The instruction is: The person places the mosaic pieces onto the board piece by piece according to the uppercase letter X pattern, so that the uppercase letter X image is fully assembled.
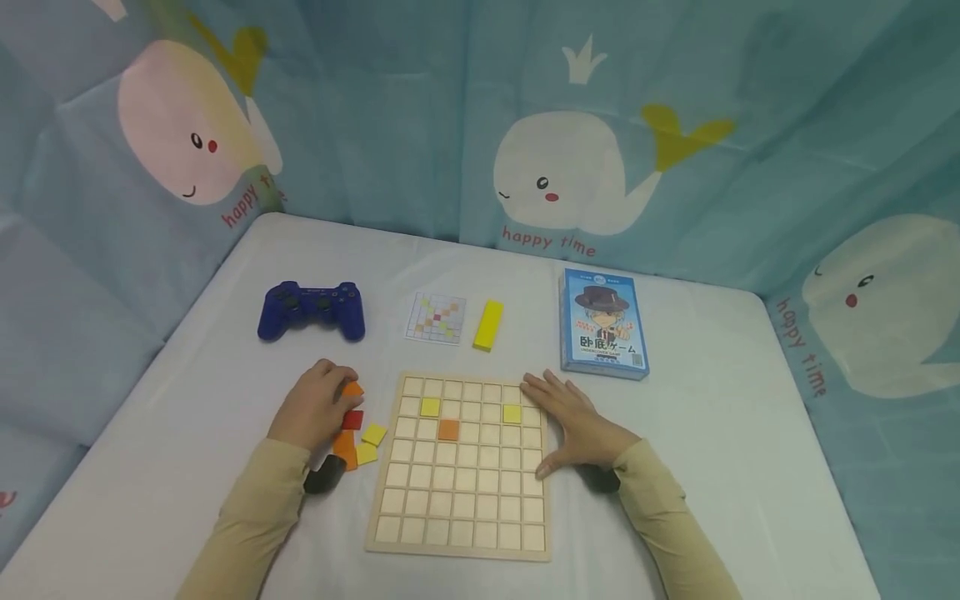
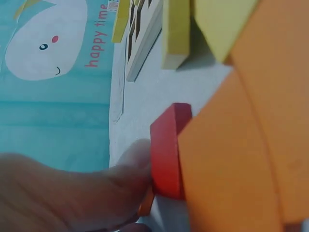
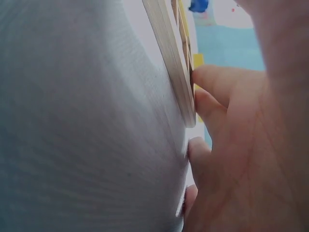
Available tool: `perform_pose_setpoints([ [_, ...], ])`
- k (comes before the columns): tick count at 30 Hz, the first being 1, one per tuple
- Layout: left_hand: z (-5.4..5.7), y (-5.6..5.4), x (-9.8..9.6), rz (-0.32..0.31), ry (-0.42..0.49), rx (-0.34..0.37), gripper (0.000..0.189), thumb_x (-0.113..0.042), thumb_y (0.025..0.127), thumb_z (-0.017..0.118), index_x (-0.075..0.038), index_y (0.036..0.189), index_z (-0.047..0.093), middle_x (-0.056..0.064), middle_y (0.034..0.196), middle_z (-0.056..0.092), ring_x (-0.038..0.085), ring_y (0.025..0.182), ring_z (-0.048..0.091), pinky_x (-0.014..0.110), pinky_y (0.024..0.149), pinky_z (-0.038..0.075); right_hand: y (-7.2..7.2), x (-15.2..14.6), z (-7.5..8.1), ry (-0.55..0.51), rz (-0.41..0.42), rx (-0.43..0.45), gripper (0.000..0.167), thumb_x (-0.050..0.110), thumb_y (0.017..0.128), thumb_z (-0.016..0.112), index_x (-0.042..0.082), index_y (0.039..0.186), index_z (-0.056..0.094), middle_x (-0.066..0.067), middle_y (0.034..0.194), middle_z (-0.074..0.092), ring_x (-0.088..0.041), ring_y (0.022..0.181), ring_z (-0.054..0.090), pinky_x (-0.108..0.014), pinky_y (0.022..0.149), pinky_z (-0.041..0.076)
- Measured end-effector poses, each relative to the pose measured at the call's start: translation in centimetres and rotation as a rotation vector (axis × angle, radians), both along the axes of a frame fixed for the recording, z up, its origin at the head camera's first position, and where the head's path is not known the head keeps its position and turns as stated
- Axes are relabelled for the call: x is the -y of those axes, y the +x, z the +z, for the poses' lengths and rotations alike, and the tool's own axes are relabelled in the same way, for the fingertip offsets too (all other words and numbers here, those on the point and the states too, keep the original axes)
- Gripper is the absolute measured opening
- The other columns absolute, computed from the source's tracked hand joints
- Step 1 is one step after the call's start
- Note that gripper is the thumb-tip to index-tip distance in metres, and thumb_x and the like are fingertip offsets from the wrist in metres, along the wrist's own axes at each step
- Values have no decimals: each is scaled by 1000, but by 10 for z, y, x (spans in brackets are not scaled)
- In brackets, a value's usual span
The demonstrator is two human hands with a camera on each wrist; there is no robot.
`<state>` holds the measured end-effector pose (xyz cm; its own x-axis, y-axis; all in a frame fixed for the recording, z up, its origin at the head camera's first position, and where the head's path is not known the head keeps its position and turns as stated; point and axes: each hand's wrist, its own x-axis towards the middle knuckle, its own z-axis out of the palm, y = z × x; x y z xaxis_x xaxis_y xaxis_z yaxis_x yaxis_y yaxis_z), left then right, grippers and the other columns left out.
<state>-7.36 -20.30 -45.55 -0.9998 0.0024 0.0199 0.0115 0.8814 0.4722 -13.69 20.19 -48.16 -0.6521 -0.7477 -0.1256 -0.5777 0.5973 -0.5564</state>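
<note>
My left hand [image 1: 315, 407] is over the loose square tiles left of the wooden grid board [image 1: 459, 500], pinching an orange tile [image 1: 352, 388] between thumb and fingertips. Just under the thumb lies a red tile [image 1: 352, 420], which also shows large in the left wrist view, with orange tiles [image 2: 231, 145] beside it. Two yellow tiles [image 1: 373, 434] sit between this pile and the board. Spread along the board's right edge, my right hand [image 1: 585, 429] rests its thumb and fingertips on the rim. The board carries two yellow tiles [image 1: 512, 413] and one orange tile [image 1: 448, 430].
Behind the board lie a printed pattern card [image 1: 436, 317] and a yellow bar-shaped block [image 1: 487, 326]. A blue game controller [image 1: 312, 310] is at the back left, a blue game box [image 1: 604, 323] at the back right. Whale-print curtains [image 1: 375, 125] border the white table [image 1: 750, 467].
</note>
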Motion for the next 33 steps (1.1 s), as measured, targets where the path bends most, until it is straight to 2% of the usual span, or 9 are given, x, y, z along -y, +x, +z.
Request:
perform_pose_setpoints([
  [4, 3, -3, -3, -24, -18, -2, 27, -10, 84, 72, 2, 107, 65, 16, 100, 58, 34, 92, 55, 51, 91, 46, -1, -1, -1, 2, 4, 1, 129, 69, 51, 77, 19, 154, 18, 2, 161, 12, -29, 148, 2, -53, 117, 2],
  [8, 8, -9, -18, -94, 7, -67, 26, -7, 84, 71, 3, 107, 64, 14, 99, 58, 31, 92, 56, 48, 86, 47, 0, -1, 0, -13, 9, 3, 129, 68, 51, 78, 17, 154, 18, 0, 161, 13, -30, 148, 2, -54, 116, 2],
  [14, 16, -14, -67, -240, 144, -138, 27, -7, 87, 68, 2, 111, 62, 10, 103, 59, 25, 94, 56, 41, 86, 49, 0, -1, -1, 14, 19, 5, 128, 69, 54, 77, 17, 154, 15, 0, 161, 10, -29, 148, -1, -53, 117, 1],
  [18, 14, -13, -104, -352, 141, -159, 24, -6, 84, 72, -3, 107, 65, 4, 101, 61, 20, 93, 57, 37, 85, 50, -1, -1, 2, 20, 26, 10, 127, 67, 57, 77, 17, 154, 14, 0, 161, 9, -29, 148, -1, -53, 117, 1],
  [22, 7, -10, -129, -448, 104, -142, 25, -11, 84, 72, -7, 108, 65, 1, 101, 60, 16, 93, 56, 33, 84, 51, -1, 0, 4, 16, 29, 11, 125, 64, 58, 79, 16, 154, 15, 0, 161, 9, -30, 148, -1, -53, 117, 1],
  [24, 5, -8, -136, -468, 104, -123, 27, -13, 84, 73, -7, 109, 65, 1, 101, 60, 15, 91, 55, 32, 83, 51, -2, 1, 5, 16, 29, 12, 125, 63, 58, 79, 16, 154, 16, 0, 161, 9, -30, 148, -1, -54, 117, 1],
  [28, 0, -6, -144, -468, 119, -109, 28, -14, 82, 75, -7, 107, 66, 2, 100, 62, 14, 89, 56, 31, 83, 51, -2, 1, 5, 23, 25, 14, 125, 63, 58, 80, 16, 154, 15, 0, 161, 8, -30, 148, -2, -54, 117, 1],
  [33, -6, -5, -150, -491, 139, -124, 18, -15, 81, 77, -10, 94, 65, -3, 92, 60, 11, 84, 53, 27, 76, 50, 0, 0, 5, 30, 24, 14, 124, 63, 59, 80, 15, 154, 16, 0, 161, 9, -30, 148, -2, -54, 117, 1],
])
